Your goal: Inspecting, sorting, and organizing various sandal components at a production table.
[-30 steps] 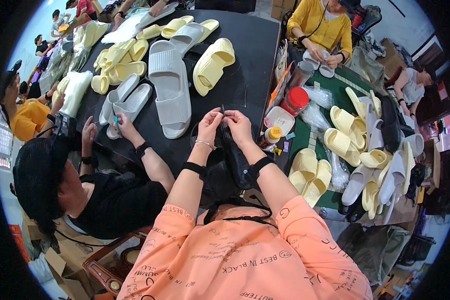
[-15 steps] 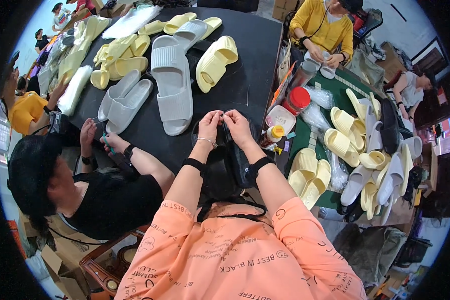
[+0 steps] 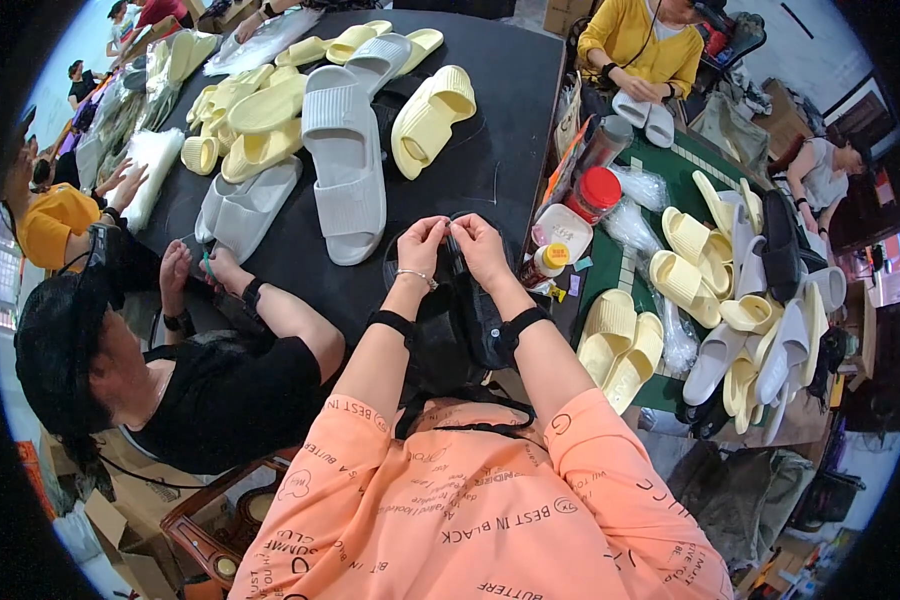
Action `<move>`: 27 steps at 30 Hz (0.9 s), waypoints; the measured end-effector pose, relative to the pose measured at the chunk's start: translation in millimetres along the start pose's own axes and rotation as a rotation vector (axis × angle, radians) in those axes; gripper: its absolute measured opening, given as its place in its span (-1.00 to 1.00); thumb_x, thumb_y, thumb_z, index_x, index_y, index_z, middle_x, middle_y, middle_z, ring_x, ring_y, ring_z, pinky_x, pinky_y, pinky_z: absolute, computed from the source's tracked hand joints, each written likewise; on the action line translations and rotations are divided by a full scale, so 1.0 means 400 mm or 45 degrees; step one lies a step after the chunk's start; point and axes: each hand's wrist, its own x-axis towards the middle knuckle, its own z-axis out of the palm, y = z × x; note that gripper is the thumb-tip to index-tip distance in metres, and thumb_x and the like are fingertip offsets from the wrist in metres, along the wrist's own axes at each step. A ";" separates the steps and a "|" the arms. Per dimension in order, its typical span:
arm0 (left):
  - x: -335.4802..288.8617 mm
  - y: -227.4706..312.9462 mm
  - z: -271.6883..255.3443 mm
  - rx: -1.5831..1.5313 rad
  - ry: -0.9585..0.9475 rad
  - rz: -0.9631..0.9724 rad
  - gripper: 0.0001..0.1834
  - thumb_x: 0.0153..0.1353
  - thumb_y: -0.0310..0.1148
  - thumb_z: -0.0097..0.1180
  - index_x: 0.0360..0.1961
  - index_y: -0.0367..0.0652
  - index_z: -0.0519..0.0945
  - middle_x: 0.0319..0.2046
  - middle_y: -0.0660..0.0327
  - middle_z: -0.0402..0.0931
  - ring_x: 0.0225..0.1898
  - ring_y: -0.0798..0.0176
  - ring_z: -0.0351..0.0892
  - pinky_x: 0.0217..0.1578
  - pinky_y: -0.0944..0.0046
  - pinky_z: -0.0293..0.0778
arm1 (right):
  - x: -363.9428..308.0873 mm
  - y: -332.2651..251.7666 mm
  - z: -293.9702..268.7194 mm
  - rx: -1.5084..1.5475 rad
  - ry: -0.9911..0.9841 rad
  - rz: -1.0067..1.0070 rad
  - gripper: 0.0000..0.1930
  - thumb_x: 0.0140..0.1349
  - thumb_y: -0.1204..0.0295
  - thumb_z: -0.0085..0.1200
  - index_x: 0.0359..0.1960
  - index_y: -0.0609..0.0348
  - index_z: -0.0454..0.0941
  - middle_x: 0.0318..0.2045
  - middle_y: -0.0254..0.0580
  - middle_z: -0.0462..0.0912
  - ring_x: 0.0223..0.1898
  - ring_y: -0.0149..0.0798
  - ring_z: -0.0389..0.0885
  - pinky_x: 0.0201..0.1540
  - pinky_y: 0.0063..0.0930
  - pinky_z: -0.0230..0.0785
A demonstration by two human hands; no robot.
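Left hand [image 3: 424, 246] and right hand [image 3: 478, 248] almost meet, each pinched at the tips; whether either grasps anything, I can't tell from here. Black slippers [image 3: 440, 332] sit at their six o'clock, a big grey slipper [image 3: 345, 165] on the tabletop [image 3: 510, 100] at ten.

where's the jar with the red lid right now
In the head view, the red-lidded jar stands beyond and right of the right hand, next to the white tub.

A glossy black slipper [image 3: 483, 322] with a small round pale mark lies lengthways at the table's [image 3: 515, 100] near edge; a second dark slipper [image 3: 438, 335], partly hidden, lies there too.
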 end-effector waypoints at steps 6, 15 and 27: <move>-0.006 0.004 0.005 0.033 0.055 0.001 -0.84 0.07 -0.44 0.04 -0.32 -0.28 0.54 -0.44 0.30 0.50 -0.44 0.48 0.40 -0.40 0.50 0.34 | -0.001 0.004 -0.002 -0.053 0.007 0.002 -0.86 0.11 0.43 -0.08 -0.44 0.27 0.42 -0.55 -0.33 0.50 -0.48 -0.54 0.40 -0.41 -0.63 0.24; -0.007 0.001 0.006 -0.031 0.099 -0.026 -0.84 0.01 -0.47 0.10 -0.34 -0.29 0.55 -0.46 0.28 0.50 -0.48 0.45 0.40 -0.43 0.49 0.36 | -0.001 0.007 -0.002 -0.044 0.009 0.025 -0.85 0.11 0.41 -0.06 -0.44 0.27 0.42 -0.56 -0.33 0.50 -0.49 -0.53 0.39 -0.41 -0.62 0.24; -0.005 -0.001 0.002 0.032 0.105 -0.027 -0.85 0.01 -0.50 0.09 -0.34 -0.29 0.53 -0.46 0.28 0.49 -0.47 0.44 0.42 -0.41 0.49 0.37 | 0.004 0.019 -0.001 -0.059 0.005 0.020 -0.83 0.08 0.40 -0.05 -0.46 0.29 0.43 -0.55 -0.26 0.53 -0.49 -0.47 0.45 -0.41 -0.58 0.27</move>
